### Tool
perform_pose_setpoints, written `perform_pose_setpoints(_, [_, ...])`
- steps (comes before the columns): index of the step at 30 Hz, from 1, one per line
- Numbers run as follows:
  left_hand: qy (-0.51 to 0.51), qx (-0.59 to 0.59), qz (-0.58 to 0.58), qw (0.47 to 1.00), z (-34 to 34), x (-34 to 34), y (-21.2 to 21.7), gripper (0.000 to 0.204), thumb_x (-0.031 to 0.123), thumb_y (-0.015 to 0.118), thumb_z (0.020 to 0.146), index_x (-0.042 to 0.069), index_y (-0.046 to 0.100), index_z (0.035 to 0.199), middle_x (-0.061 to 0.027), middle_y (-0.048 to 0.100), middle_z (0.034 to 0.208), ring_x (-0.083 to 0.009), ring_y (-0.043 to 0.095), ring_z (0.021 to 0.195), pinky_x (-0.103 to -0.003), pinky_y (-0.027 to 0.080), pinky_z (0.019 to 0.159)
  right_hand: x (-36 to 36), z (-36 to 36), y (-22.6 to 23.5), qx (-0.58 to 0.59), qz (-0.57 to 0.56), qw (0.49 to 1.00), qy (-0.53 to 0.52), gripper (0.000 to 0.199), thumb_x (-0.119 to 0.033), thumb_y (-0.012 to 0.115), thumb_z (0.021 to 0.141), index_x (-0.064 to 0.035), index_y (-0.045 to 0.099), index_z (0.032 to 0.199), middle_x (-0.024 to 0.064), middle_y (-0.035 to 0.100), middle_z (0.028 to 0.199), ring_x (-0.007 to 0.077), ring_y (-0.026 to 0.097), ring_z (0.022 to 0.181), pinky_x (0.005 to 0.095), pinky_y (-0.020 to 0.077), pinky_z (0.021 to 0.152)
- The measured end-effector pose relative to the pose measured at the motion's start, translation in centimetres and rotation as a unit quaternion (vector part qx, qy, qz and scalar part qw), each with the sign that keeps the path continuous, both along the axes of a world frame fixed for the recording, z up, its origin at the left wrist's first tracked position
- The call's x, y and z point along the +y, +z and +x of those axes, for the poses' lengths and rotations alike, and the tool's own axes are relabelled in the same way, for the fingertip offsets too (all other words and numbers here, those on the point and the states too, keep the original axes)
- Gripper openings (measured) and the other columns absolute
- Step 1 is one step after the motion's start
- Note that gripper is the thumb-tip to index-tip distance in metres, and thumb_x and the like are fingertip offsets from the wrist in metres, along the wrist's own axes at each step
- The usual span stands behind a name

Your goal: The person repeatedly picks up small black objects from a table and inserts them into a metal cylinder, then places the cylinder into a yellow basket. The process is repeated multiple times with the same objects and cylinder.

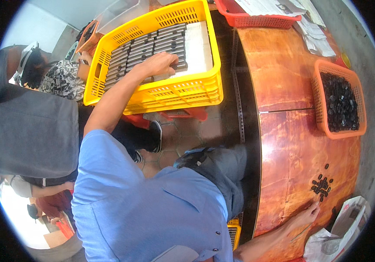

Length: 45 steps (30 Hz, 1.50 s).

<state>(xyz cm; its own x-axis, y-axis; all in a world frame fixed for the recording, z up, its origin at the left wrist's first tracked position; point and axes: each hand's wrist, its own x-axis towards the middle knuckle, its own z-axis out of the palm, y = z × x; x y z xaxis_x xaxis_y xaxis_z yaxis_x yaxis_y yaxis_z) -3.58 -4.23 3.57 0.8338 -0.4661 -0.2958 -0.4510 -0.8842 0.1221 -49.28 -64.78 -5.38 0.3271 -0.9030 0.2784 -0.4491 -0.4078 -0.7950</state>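
My left hand (157, 64) reaches into a yellow plastic crate (178, 89), its fingers curled over the right end of rows of grey metal tubes (165, 38). Whatever is between these fingertips is hidden. Small black pieces (177, 44) dot the tubes, and a pale sheet (198, 46) lies in the crate beside them. My right hand (305, 216) rests low over the wooden table (283, 166), fingers drawn together, just short of a loose cluster of small black oval pieces (321, 187). Anything in its fingertips is too small to make out.
An orange basket (320, 102) full of black pieces stands on the table's far right. Papers lie over a red basket (257, 20) at the back. A white bag (342, 231) is beside my right forearm. Other people (63, 81) work at the left, close to the crate.
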Motion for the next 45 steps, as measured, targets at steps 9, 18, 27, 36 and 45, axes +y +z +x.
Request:
perform_pose_setpoints(9, [-0.019,-0.041,0.06,0.997,0.5,0.1,-1.0,0.031,0.017,0.079,0.081,-0.001,0.07,0.104,-0.0205,0.072,0.109,-0.0389,0.069,0.107,-0.047,0.055,0.092,-0.2,-0.3,-0.5,0.0,-0.007,1.0,0.0,0.04,-0.031,0.061,0.108,0.0072,0.067,0.096,0.0061,0.053,0.079,0.0173,0.044,0.074,0.035,0.0418,0.068])
perform_pose_setpoints(18, [0.057,0.118,0.086,0.988,-0.7,-0.9,1.3,0.028,0.022,0.08,0.079,0.003,0.077,0.1,-0.0173,0.077,0.098,-0.0337,0.073,0.096,-0.042,0.057,0.081,-0.3,-0.5,0.3,0.056,0.027,0.998,-0.01,0.039,-0.03,0.061,0.108,0.0068,0.067,0.098,0.0101,0.058,0.084,0.0208,0.049,0.079,0.0358,0.0459,0.076])
perform_pose_setpoints(27, [-0.055,0.088,0.004,0.995,-0.4,-0.5,-0.2,0.028,0.02,0.075,0.085,0.0,0.076,0.105,-0.0176,0.078,0.098,-0.0339,0.074,0.093,-0.042,0.057,0.079,-0.9,-0.8,-0.4,0.058,0.023,0.998,-0.004,0.038,-0.03,0.062,0.107,0.0065,0.068,0.096,0.0086,0.058,0.081,0.0196,0.047,0.076,0.0359,0.0434,0.072])
perform_pose_setpoints(36, [-0.022,0.163,0.055,0.985,-1.1,-1.7,-0.2,0.029,0.023,0.07,0.09,0.0,0.072,0.109,-0.0185,0.077,0.103,-0.0342,0.074,0.096,-0.042,0.056,0.08,-0.7,-0.7,-0.2,0.057,0.012,0.998,0.003,0.037,-0.027,0.061,0.108,0.0072,0.069,0.098,0.0103,0.063,0.084,0.0219,0.052,0.079,0.0367,0.0464,0.076])
perform_pose_setpoints(45, [0.067,0.24,0.012,0.968,-2.7,0.7,0.2,0.029,0.025,0.068,0.094,0.001,0.073,0.11,-0.0177,0.077,0.106,-0.0264,0.074,0.096,-0.04,0.055,0.08,-0.6,-0.6,-0.7,0.019,-0.016,0.999,0.024,0.038,-0.029,0.063,0.107,0.0028,0.063,0.087,0.001,0.051,0.077,0.0134,0.042,0.074,0.0317,0.0395,0.067])
